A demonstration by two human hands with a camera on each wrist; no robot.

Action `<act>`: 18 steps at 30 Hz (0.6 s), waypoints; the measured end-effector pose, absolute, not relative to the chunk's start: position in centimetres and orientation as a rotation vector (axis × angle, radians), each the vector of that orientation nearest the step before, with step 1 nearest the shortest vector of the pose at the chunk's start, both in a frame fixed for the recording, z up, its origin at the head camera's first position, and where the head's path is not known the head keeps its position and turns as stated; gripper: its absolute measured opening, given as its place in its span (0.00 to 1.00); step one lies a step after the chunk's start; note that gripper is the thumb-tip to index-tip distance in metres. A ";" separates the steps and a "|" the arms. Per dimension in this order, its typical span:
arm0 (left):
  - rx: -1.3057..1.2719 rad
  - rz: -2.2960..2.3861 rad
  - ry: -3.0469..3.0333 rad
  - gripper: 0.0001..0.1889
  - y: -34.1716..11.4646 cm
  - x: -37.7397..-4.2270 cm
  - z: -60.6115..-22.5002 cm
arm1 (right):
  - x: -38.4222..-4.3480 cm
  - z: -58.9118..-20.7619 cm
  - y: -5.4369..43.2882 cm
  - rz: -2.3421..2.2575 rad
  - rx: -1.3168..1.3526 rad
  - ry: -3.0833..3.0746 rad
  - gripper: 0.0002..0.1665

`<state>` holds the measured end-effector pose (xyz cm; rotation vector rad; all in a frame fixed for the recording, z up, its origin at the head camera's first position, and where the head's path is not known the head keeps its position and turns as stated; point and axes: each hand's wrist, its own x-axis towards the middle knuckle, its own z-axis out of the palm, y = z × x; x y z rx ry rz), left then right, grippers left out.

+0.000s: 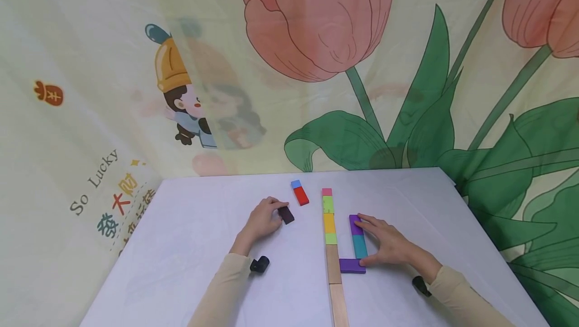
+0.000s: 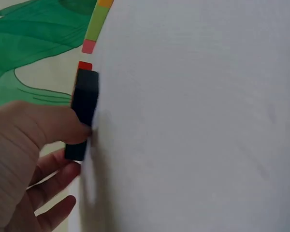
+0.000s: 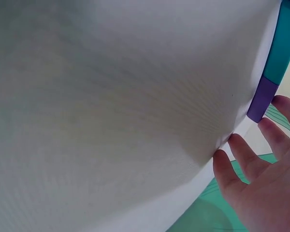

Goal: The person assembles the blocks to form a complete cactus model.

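Observation:
My left hand (image 1: 264,220) pinches a dark, nearly black block (image 1: 286,215) between thumb and fingers; the left wrist view shows the thumb across this dark block (image 2: 85,99). To the right, my right hand (image 1: 386,241) spreads its fingers beside a purple block (image 1: 356,225) and a teal block (image 1: 360,246) laid end to end. A fingertip touches the purple block's far end, and the thumb is at another purple block (image 1: 350,265) lying crosswise. In the right wrist view the fingers (image 3: 251,162) look mostly straight.
A long row of blocks runs away from me: wooden blocks (image 1: 333,264), then green, a yellow block (image 1: 329,223), green and a pink block (image 1: 326,192). A red block (image 1: 301,196) and a blue block (image 1: 296,184) lie beyond my left hand on the white table (image 1: 190,266).

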<state>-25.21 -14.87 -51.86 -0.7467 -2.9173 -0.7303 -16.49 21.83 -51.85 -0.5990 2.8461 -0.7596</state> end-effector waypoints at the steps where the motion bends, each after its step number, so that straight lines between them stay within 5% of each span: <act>1: -0.751 -0.715 -2.923 0.21 -14.8 -25.2 -51.7 | -16.5 -51.9 21.8 -0.760 -0.594 2.848 0.63; 18: -0.967 -0.722 -3.075 0.14 -11.0 -21.7 -50.2 | -16.4 -51.9 21.8 -0.752 -0.588 2.855 0.63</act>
